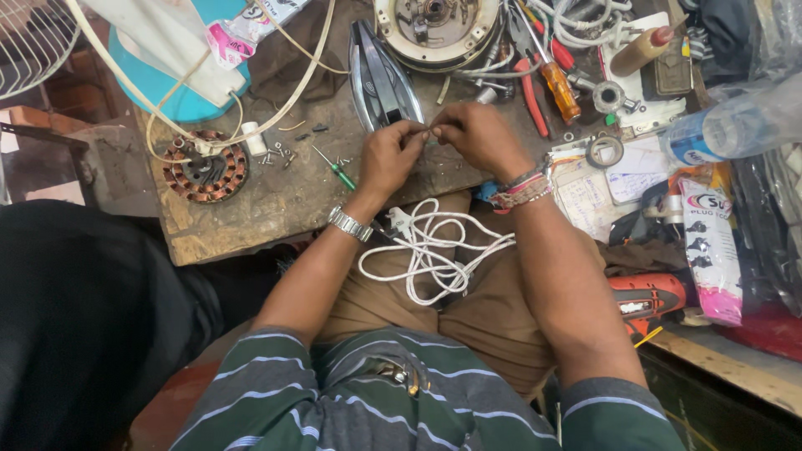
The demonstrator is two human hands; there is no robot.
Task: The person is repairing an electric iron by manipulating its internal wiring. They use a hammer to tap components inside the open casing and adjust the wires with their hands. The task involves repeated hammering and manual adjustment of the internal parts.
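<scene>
Cluttered and scarred, the wooden worktop [251, 200] carries a copper-wound stator [205, 167] near its left edge, a clothes iron [380, 79] towards the far edge and an orange-handled screwdriver [558, 88] further right. From the head view, both hands meet just short of the iron's near end. The left hand [388, 154] and the right hand [480, 138] pinch closed on a thin wire end [428, 130] running crosswise between their fingertips, equally near both. Below, a white cord [430, 250] lies coiled on the lap.
</scene>
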